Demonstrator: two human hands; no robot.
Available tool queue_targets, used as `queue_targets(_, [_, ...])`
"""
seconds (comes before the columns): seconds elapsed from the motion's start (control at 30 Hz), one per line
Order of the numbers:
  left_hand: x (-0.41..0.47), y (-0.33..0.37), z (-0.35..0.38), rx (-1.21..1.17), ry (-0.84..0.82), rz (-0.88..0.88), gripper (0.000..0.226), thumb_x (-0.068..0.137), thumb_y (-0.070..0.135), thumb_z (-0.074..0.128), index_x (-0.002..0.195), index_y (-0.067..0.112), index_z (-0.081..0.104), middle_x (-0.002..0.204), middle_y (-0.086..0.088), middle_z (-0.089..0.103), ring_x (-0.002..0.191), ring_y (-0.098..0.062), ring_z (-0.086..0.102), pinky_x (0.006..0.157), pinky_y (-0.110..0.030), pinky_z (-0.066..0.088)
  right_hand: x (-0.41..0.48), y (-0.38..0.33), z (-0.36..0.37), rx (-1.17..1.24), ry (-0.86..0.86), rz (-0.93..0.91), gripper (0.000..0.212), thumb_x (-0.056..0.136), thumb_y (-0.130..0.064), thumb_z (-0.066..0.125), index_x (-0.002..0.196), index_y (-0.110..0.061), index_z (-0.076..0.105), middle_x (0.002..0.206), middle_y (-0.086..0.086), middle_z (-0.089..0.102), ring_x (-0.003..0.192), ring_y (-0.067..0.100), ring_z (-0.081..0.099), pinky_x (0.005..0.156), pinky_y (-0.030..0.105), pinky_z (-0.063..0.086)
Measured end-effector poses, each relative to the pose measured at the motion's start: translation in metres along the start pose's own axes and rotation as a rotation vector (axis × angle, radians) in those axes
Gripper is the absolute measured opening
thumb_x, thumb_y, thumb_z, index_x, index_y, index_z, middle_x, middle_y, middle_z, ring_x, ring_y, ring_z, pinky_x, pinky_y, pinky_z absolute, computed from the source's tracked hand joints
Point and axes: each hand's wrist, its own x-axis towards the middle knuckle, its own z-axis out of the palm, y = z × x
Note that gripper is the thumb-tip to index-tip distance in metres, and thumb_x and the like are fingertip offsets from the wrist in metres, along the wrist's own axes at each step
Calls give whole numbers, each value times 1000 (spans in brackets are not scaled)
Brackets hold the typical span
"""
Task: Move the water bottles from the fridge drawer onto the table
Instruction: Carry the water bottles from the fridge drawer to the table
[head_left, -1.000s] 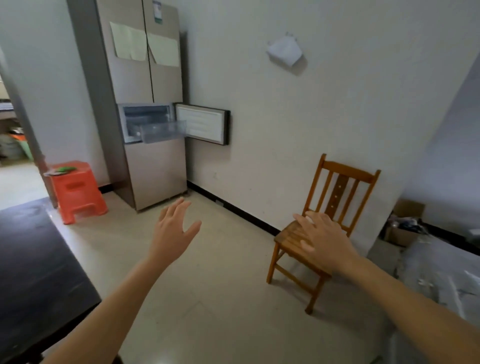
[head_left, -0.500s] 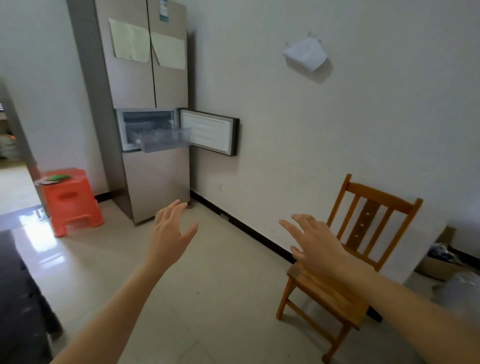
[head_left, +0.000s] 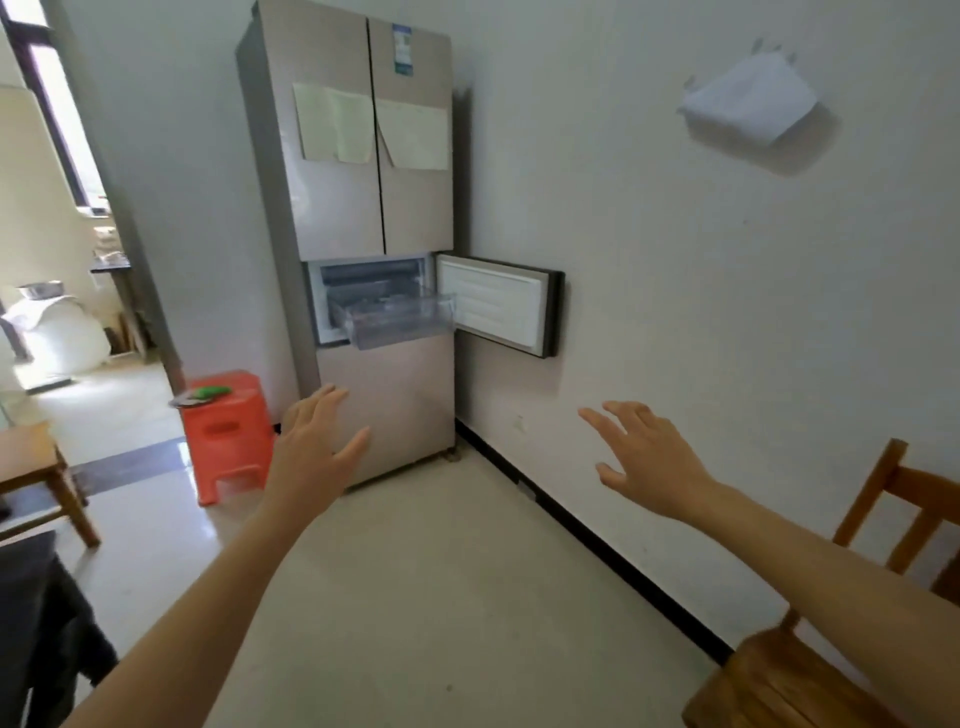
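Drawer (head_left: 397, 319): clear, pulled out of the fridge (head_left: 358, 218) at mid-height, small door (head_left: 498, 306) open beside it; contents too blurred to tell.
Left grip (head_left: 311, 447): fingers straight, holding nothing, well below the drawer.
Right grip (head_left: 649, 462): fingers spread, empty, well apart from the drawer, lower right.

An orange plastic stool (head_left: 228, 431) carries a green object (head_left: 210, 392) at its top's left edge. A wooden chair (head_left: 810, 670) stands near the wall.

Single head-worn view, forward and slightly down, well back from the fridge (head_left: 363, 234).
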Motion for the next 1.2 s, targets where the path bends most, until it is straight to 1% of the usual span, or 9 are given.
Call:
queue_targets(0.13, [33, -25, 14, -44, 24, -104, 48, 84, 20, 64, 127, 7, 47, 132, -19, 49, 120, -38, 46, 101, -54, 39, 71, 10, 32, 70, 34, -78, 84, 46, -27, 88, 118, -14, 45, 98, 16, 66, 83, 33, 67, 55, 39, 54])
queue_targets(0.3, [68, -62, 43, 12, 76, -187, 50, 85, 21, 64, 130, 8, 46, 133, -17, 49, 120, -35, 48, 99, -51, 41, 150, 7, 90, 133, 51, -141, 86, 45, -28, 88, 119, -15, 46, 96, 14, 66, 77, 31, 67, 51, 36, 53])
queue_targets(0.4, [103, -91, 68, 5, 95, -218, 48, 85, 21, 64, 127, 8, 47, 130, -17, 51, 116, -35, 50, 97, -51, 43, 206, 6, 120, 143, 54, -155, 82, 43, -27, 89, 116, -13, 55, 95, 14, 66, 75, 31, 67, 50, 35, 53])
queue_targets(0.53, [175, -125, 104, 6, 109, -238, 49, 85, 20, 63, 129, 7, 46, 131, -19, 50, 118, -36, 49, 98, -52, 41, 289, 23, 148, 122, 72, -161, 78, 44, -26, 89, 115, -9, 61, 98, 16, 66, 83, 32, 67, 61, 36, 56])
queue_targets(0.6, [217, -138, 119, -37, 129, -245, 49, 86, 19, 62, 131, 6, 45, 133, -18, 49, 121, -37, 47, 101, -53, 40, 331, 37, 150, 135, 94, -138, 75, 60, -28, 82, 128, -11, 53, 116, 18, 59, 105, 33, 61, 78, 39, 53])
queue_targets(0.67, [256, -148, 135, -66, 149, -266, 50, 86, 19, 62, 132, 7, 45, 136, -17, 47, 123, -36, 46, 103, -54, 38, 369, 53, 156, 182, 62, -85, 68, 84, -31, 62, 143, -17, 31, 140, 12, 40, 129, 29, 39, 98, 39, 39])
queue_targets(0.7, [271, -151, 143, -70, 148, -269, 50, 86, 19, 62, 132, 8, 44, 135, -17, 47, 123, -36, 46, 103, -53, 37, 382, 60, 161, 210, 37, -46, 66, 88, -32, 55, 145, -19, 24, 144, 8, 33, 133, 26, 32, 101, 37, 34])
queue_targets(0.97, [370, -181, 237, 52, 9, -176, 50, 82, 17, 67, 127, 4, 51, 134, -19, 49, 126, -34, 42, 106, -45, 33, 451, 121, 246, 349, -98, 160, 67, 88, -30, 54, 146, -21, 21, 142, 3, 35, 130, 22, 33, 102, 34, 33])
queue_targets(1.2, [456, -186, 301, 97, -12, -185, 52, 84, 17, 65, 131, 4, 47, 140, -17, 44, 131, -33, 37, 109, -43, 28, 536, 173, 310, 415, -92, 161, 67, 89, -31, 54, 146, -22, 21, 145, 5, 33, 132, 23, 31, 106, 37, 32])
